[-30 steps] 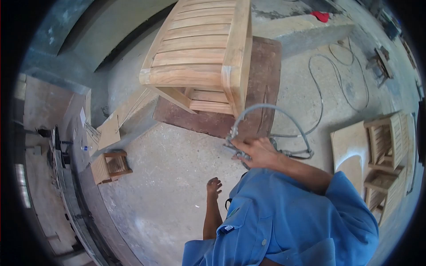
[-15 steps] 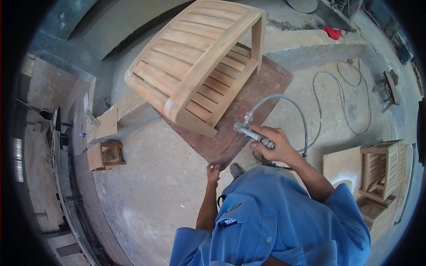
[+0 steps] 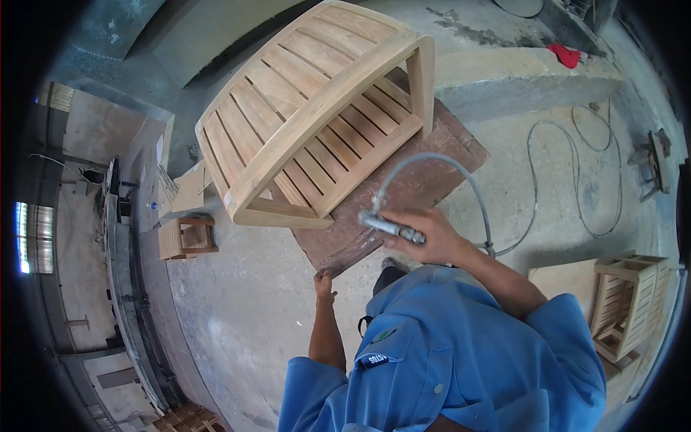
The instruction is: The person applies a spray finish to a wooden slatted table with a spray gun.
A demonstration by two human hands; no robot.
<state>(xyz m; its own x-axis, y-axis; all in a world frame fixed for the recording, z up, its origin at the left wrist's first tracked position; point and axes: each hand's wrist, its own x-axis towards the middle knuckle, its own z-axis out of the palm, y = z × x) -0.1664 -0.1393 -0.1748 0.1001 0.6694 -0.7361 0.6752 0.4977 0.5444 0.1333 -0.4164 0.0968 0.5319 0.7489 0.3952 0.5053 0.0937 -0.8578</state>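
My right hand [image 3: 426, 237] is closed around a metal air tool [image 3: 389, 226] with a grey hose [image 3: 446, 173] looping up from it. The tool's tip points left, near the front edge of a slatted wooden chair [image 3: 317, 115] that lies tipped on a dark brown board [image 3: 425, 180]. My left hand [image 3: 323, 283] hangs low and touches the near corner of that board, fingers loosely curled. A blue shirt sleeve covers my right upper arm.
The hose [image 3: 576, 180] trails in loops over the concrete floor to the right. More slatted chairs [image 3: 630, 302] stand at the right, a small one [image 3: 183, 237] at the left. A concrete ledge [image 3: 518, 79] with a red cloth [image 3: 566, 54] lies behind.
The view has swung, so the chair now shows its slatted seat and sits further left. My right hand has lifted the tool toward the chair's front. My left hand has reached the board's corner.
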